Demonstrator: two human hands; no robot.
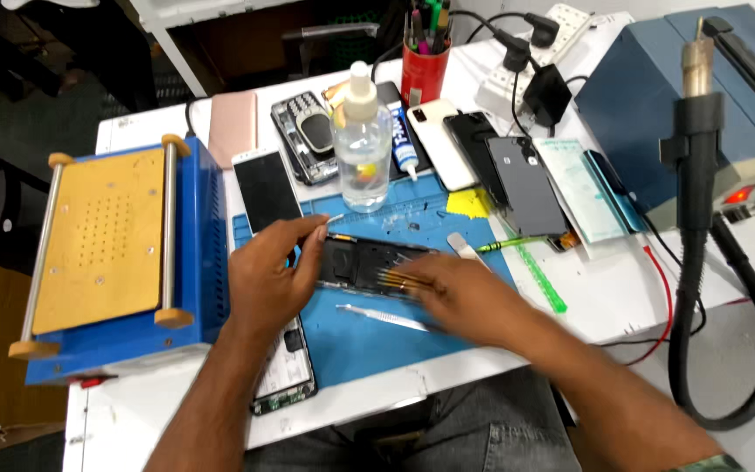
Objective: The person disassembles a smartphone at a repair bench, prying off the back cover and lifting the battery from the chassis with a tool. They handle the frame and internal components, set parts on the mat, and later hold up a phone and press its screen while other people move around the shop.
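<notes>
At the middle of the blue work mat (369, 345), an opened black phone frame (362, 262) is laid flat, its long axis running left to right with a slight drop toward the right. Its left end is gripped by the left hand (266, 278), fingers curled over the far edge and thumb at the near side. The right hand (465, 297) is placed at the frame's right end, closed around a yellowish brush-like tool (399, 280) whose tip is pointed left onto the frame; the hand is motion-blurred, so the exact grip cannot be told. Both hands are touching the frame, one at each end. Just near of the frame, metal tweezers (386, 317) are laid on the mat, apart from both hands. Far of the frame, a clear liquid bottle (361, 144) is stood upright. Left of the mat, a blue heating-plate machine (115, 262) is seen; far right, a hot-air station (709, 140).
</notes>
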